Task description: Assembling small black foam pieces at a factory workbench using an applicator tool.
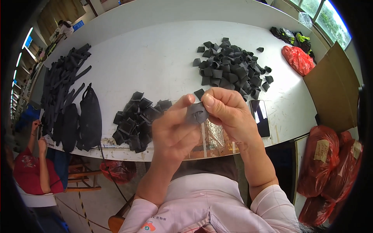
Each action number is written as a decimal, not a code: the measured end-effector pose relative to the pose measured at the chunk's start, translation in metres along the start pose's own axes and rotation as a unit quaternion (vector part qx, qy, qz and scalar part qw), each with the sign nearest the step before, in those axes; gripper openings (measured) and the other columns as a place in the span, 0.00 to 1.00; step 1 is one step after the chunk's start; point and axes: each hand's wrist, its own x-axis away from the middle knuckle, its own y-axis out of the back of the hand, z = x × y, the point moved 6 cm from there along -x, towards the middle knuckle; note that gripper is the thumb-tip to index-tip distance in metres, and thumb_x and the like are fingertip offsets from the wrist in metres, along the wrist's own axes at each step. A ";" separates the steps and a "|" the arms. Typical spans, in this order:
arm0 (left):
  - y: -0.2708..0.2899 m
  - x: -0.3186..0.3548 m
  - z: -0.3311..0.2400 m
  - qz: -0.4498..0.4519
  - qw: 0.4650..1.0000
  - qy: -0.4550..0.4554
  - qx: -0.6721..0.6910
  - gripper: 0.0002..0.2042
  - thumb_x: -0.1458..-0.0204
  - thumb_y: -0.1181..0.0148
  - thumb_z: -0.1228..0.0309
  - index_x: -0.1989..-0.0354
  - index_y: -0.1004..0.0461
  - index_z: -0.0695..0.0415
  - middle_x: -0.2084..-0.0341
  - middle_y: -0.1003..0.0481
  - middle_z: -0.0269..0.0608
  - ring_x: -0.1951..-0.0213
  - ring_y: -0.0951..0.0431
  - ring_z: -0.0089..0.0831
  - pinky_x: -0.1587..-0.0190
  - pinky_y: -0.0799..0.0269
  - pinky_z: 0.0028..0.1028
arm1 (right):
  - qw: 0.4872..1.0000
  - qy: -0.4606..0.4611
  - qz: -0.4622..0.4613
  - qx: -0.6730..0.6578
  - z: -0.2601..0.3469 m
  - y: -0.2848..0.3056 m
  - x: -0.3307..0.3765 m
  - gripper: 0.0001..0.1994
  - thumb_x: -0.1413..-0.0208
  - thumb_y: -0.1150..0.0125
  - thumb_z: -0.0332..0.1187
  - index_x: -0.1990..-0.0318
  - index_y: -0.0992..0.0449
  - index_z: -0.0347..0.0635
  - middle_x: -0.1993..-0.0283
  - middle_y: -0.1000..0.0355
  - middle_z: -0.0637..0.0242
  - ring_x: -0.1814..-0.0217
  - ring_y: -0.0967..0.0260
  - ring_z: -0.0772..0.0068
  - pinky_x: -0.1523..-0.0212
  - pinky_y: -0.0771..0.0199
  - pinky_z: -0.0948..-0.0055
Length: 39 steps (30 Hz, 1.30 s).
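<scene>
Above the table's front edge, a small dark grey fabric loop [197, 113] is held between my two hands. My left hand [173, 132] has its fingers closed around the loop's left side, with the index finger pointing up. The thumb and index finger of my right hand [229, 112] pinch the loop's upper right edge. A pile of flat black fabric pieces [134, 122] lies beside my left hand. Beyond my right hand spreads a larger heap of dark grey fabric loops [233, 68], with one loose loop [199, 93] lying close to my fingers.
A phone [260, 118] lies right of my right wrist. Long dark strips [64, 77] and black pouches [90, 118] cover the table's left end. Red plastic bags [298, 60] and a cardboard sheet [334, 87] stand right. A co-worker's hands [39, 134] work at far left.
</scene>
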 end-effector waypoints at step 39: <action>0.008 0.012 -0.024 -0.119 0.830 -0.325 -0.437 0.04 0.48 0.49 0.74 0.67 0.30 0.62 0.70 0.29 0.39 0.66 0.31 0.25 0.60 0.36 0.24 | 0.785 0.372 -0.157 0.470 0.017 -0.010 0.029 0.11 0.60 0.38 0.29 0.67 0.29 0.37 0.76 0.35 0.64 0.74 0.36 0.65 0.77 0.36 0.71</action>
